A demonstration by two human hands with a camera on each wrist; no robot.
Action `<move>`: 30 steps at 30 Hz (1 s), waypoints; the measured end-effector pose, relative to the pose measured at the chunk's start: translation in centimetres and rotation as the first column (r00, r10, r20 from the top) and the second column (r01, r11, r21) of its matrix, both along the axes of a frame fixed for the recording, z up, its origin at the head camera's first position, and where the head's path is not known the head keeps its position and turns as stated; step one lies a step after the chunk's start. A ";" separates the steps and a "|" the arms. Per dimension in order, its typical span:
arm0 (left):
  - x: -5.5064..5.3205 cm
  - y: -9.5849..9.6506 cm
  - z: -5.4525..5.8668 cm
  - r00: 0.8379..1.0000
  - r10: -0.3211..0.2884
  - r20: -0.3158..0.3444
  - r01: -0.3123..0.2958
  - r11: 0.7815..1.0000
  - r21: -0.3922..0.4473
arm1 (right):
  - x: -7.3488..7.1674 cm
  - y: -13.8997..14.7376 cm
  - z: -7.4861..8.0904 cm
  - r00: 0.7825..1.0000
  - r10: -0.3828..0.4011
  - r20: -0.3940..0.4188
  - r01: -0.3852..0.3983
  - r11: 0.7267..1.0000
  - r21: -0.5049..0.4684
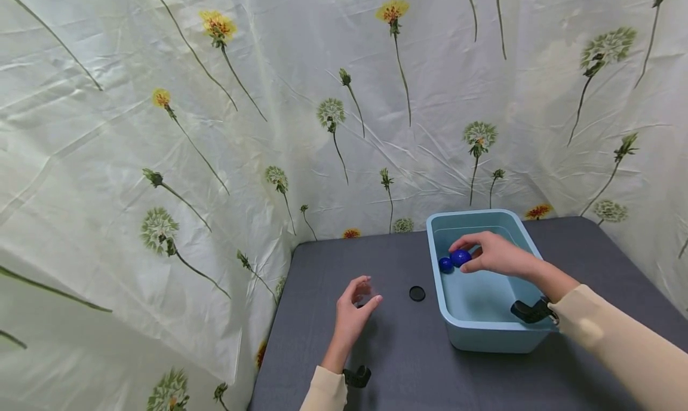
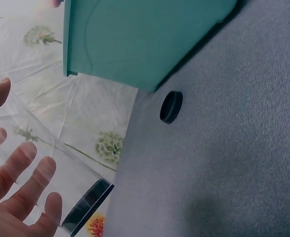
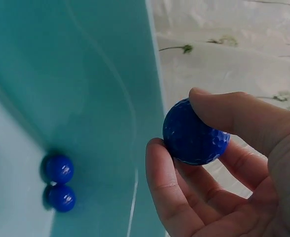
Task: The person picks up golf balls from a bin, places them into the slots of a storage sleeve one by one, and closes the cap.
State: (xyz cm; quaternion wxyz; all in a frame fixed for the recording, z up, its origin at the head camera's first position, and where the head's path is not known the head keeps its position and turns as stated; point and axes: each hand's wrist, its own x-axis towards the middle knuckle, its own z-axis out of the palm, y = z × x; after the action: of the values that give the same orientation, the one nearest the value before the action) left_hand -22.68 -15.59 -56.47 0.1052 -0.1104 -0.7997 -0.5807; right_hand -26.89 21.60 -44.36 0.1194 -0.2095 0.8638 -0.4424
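My right hand [image 1: 497, 255] pinches a dimpled blue golf ball [image 3: 194, 133] between thumb and fingers, above the inside of a light blue plastic bin [image 1: 486, 325]. Two more blue golf balls [image 3: 60, 169] lie side by side on the bin's floor, against its wall. To the left of the bin, my left hand [image 1: 352, 315] holds a clear tube [image 2: 68, 170] with a black end [image 2: 88, 207]. The thumb and fingers curl round the tube, which hardly shows in the head view. A small round black lid [image 1: 417, 293] lies on the table between the left hand and the bin.
The dark grey cloth-covered table [image 1: 317, 279] carries the bin on its right side. A pale curtain [image 1: 322, 70] printed with dandelions hangs behind and to the left of the table. Black camera straps [image 1: 532, 310] sit on both wrists.
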 end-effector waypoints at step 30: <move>3.8 2.4 2.4 0.992 -0.093 -0.079 0.089 0.995 -0.050 | 5.6 -9.9 -0.6 1.000 -0.022 -0.005 0.020 0.968 -0.249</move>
State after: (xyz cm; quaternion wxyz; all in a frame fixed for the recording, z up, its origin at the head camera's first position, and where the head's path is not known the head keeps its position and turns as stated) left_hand -18.86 -13.20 -54.09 0.1085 -0.1729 -0.8020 -0.5614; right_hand -21.24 11.69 -44.94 0.0838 -0.2153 0.8041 -0.5477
